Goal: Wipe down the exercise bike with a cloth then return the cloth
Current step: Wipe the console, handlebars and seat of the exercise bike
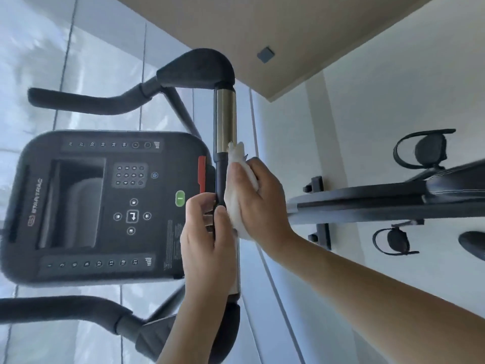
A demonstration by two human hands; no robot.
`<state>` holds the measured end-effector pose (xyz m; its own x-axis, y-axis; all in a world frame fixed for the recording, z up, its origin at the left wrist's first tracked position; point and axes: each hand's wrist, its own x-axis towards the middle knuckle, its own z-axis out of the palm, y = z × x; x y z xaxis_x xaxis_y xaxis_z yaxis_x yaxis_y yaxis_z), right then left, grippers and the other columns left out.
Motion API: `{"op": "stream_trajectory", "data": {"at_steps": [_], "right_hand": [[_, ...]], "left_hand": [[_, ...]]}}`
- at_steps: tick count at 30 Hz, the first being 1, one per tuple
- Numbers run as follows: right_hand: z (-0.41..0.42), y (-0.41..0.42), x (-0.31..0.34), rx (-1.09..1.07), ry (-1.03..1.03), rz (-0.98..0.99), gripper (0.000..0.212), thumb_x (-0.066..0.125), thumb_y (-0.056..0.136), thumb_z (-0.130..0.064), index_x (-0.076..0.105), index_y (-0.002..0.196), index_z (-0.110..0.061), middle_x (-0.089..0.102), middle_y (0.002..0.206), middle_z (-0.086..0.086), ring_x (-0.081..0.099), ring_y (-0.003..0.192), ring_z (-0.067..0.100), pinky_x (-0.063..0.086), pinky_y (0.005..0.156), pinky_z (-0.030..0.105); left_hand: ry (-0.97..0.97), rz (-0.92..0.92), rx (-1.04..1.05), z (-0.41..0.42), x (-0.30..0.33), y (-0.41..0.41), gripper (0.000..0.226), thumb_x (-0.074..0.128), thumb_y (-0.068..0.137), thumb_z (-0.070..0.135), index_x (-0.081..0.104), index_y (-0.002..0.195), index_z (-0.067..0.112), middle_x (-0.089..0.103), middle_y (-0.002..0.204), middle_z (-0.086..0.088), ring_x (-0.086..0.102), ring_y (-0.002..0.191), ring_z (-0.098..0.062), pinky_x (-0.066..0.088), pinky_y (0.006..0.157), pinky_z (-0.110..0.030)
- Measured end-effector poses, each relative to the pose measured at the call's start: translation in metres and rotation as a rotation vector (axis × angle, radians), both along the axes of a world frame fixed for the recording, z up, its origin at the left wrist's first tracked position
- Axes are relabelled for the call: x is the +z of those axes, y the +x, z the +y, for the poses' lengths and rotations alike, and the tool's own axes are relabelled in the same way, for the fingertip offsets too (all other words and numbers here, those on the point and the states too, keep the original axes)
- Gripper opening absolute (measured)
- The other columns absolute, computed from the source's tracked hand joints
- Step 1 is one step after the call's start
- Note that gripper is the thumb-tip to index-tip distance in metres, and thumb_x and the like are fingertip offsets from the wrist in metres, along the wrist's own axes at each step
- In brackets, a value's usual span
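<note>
Frame is rotated sideways. Far left: black foam-padded handlebar arms [78,102], one upper, one lower. Next right, dark grey plastic exercise bike console [105,206] with blank screen, number keypad, arrow buttons, green oval button [180,198] and red strip [201,174] at its right edge. Just right of the console, black-and-brushed-metal crossbar [225,122] runs top to bottom. Left hand [207,232] fingers curled round the black middle section of that bar, thumb on the near side, gripping it. Touching it on the right, right hand [258,203] holds crumpled white cloth [240,179] pressed against the bar's right side, fingers wrapped over the cloth. Far right: black bike frame beam [367,203], two black strapped pedals [422,149] on pale floor.
</note>
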<state>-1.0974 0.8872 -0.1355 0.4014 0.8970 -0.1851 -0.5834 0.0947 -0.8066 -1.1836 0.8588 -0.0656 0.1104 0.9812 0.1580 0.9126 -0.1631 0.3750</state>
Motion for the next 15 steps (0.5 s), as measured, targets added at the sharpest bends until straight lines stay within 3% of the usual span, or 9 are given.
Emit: {"op": "stream_trajectory", "data": {"at_steps": [2,5,10,13,15], "right_hand": [[0.002,-0.001,0.0,-0.022,-0.01,0.004,0.04,0.055,0.108,-0.036,0.041,0.07,-0.038,0.049,0.061,-0.02,0.048,0.057,0.004,0.036,0.055,0.011],[-0.02,-0.012,-0.007,0.034,-0.005,0.028,0.038,0.054,0.108,-0.041,0.044,0.073,-0.029,0.049,0.061,-0.014,0.047,0.056,0.004,0.038,0.054,0.015],[-0.038,-0.03,-0.016,0.084,-0.044,0.125,0.042,0.053,0.105,-0.045,0.049,0.08,-0.011,0.052,0.07,0.009,0.053,0.065,0.024,0.045,0.06,0.034],[0.003,-0.011,-0.006,0.033,-0.102,0.134,0.042,0.053,0.107,-0.039,0.042,0.073,-0.017,0.042,0.061,-0.007,0.044,0.061,0.013,0.038,0.061,0.03],[0.023,-0.002,-0.005,0.002,-0.121,0.147,0.041,0.053,0.109,-0.037,0.045,0.075,-0.015,0.043,0.062,-0.01,0.044,0.062,0.011,0.038,0.062,0.027]], "left_hand": [[0.007,-0.013,0.002,0.0,0.0,0.0,0.02,0.047,0.099,0.032,0.06,0.114,0.026,0.067,0.098,0.021,0.067,0.087,-0.008,0.047,0.069,-0.019],[-0.01,-0.048,0.014,0.0,-0.001,-0.001,0.021,0.047,0.098,0.035,0.06,0.113,0.029,0.069,0.1,0.014,0.068,0.089,-0.01,0.05,0.073,-0.028],[-0.024,-0.103,0.037,0.001,-0.001,-0.002,0.019,0.049,0.096,0.038,0.06,0.111,0.034,0.069,0.101,0.018,0.068,0.091,-0.007,0.047,0.075,-0.026],[-0.03,-0.116,0.046,0.002,-0.001,-0.003,0.019,0.049,0.095,0.04,0.061,0.11,0.036,0.069,0.102,0.016,0.067,0.094,-0.009,0.045,0.076,-0.024],[-0.028,-0.107,0.048,0.001,-0.002,-0.002,0.018,0.049,0.095,0.04,0.061,0.109,0.038,0.069,0.102,0.019,0.067,0.094,-0.006,0.044,0.074,-0.015]]}}
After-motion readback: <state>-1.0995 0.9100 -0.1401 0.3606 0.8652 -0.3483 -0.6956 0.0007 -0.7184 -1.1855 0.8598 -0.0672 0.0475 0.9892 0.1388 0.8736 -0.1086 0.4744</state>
